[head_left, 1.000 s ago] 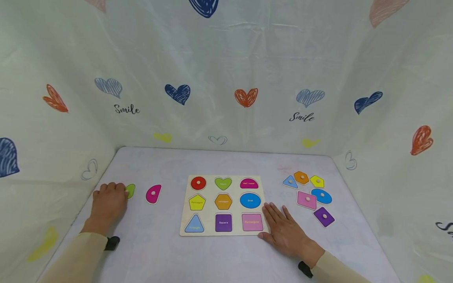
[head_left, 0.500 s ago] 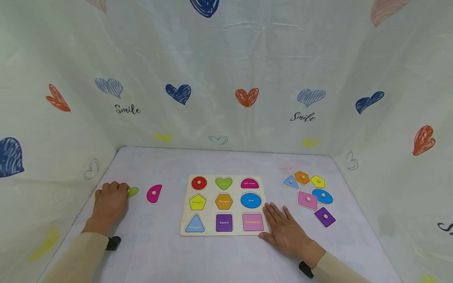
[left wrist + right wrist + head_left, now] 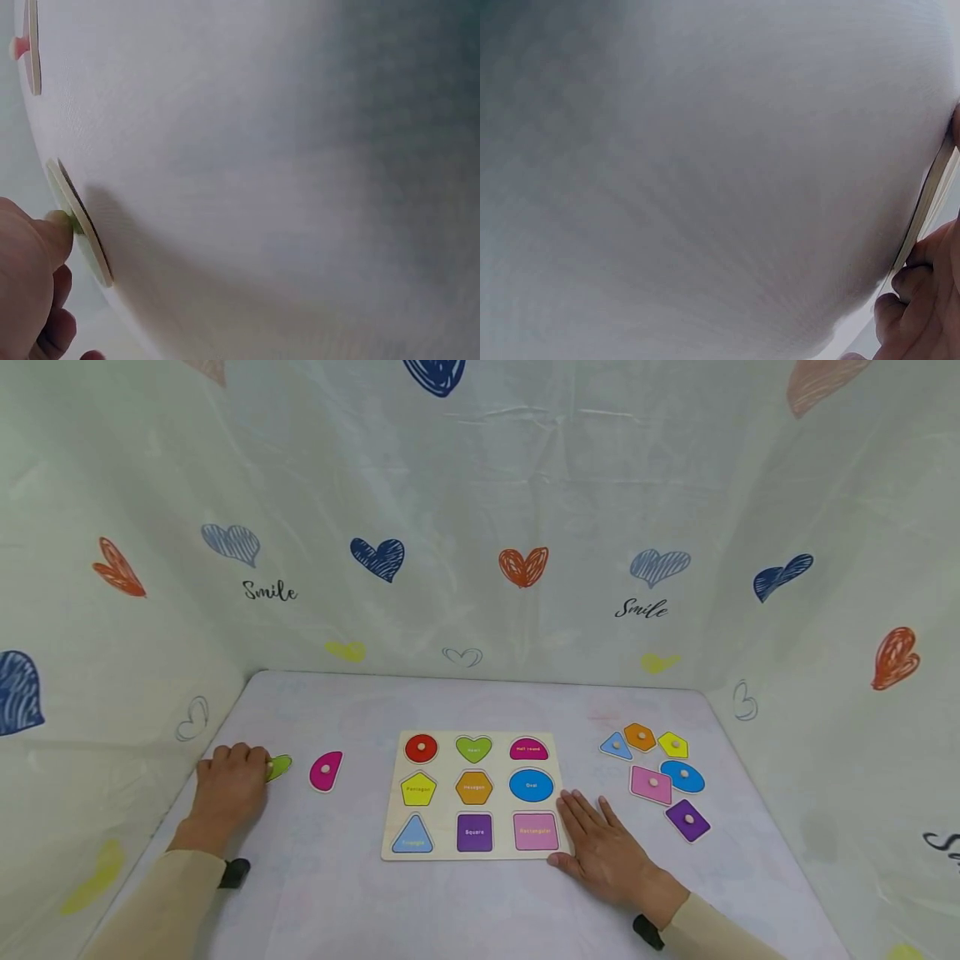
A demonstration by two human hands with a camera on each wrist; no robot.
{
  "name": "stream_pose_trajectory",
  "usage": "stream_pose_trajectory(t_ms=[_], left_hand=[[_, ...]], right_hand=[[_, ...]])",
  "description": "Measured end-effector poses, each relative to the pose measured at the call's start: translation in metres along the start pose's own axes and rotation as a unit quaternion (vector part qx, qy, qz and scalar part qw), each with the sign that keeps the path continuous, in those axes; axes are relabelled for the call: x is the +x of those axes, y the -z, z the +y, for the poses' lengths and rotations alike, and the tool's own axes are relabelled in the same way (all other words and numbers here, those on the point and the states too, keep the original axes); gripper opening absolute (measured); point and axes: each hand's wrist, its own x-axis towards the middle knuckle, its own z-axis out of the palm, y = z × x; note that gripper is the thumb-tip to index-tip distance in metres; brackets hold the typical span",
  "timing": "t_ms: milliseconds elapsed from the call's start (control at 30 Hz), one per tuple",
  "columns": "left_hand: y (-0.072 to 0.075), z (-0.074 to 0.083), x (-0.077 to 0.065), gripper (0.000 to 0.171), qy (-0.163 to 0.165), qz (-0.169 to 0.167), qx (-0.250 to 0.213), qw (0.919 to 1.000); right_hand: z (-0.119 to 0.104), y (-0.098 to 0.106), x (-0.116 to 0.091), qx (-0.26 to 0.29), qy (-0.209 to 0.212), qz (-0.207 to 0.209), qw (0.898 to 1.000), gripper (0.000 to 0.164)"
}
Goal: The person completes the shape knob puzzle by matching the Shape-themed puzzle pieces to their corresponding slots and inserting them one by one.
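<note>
At the left of the table, my left hand (image 3: 231, 789) pinches a green puzzle piece (image 3: 280, 767) by its small knob. In the left wrist view the green piece (image 3: 79, 221) is tilted, with a shadow beside it; the hand hides part of its outline. A magenta half-round piece (image 3: 326, 772) lies just right of it. My right hand (image 3: 603, 852) rests with straight fingers against the right edge of the wooden shape board (image 3: 442, 853). In the right wrist view its fingers touch the board's edge (image 3: 926, 206). The red round piece (image 3: 422, 748) sits in the board's top left recess.
Right of the board lie several knobbed pieces: a blue triangle (image 3: 616, 745), orange hexagon (image 3: 640, 737), yellow pentagon (image 3: 673, 744), blue oval (image 3: 682, 776), pink rectangle (image 3: 650, 784) and purple square (image 3: 687, 821). A heart-printed sheet (image 3: 570, 635) surrounds the table's back and sides.
The green piece has turned and tilted in my left hand, which stays at nearly the same spot. My right hand and the board have not moved.
</note>
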Motion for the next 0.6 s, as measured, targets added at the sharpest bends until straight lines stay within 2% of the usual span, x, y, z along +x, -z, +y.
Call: stream_pose_trajectory(t_ms=[300,600], left_hand=[[-0.001,0.002,0.003,0.024,-0.002,-0.001,0.006,1.0000],[0.003,0.014,0.010,0.022,-0.035,0.023,0.004,0.9991]], right_hand=[[0.000,-0.001,0.000,-0.007,0.007,0.004,1.000,0.088],[0.000,0.001,-0.001,0.000,0.008,0.004,1.000,0.088]])
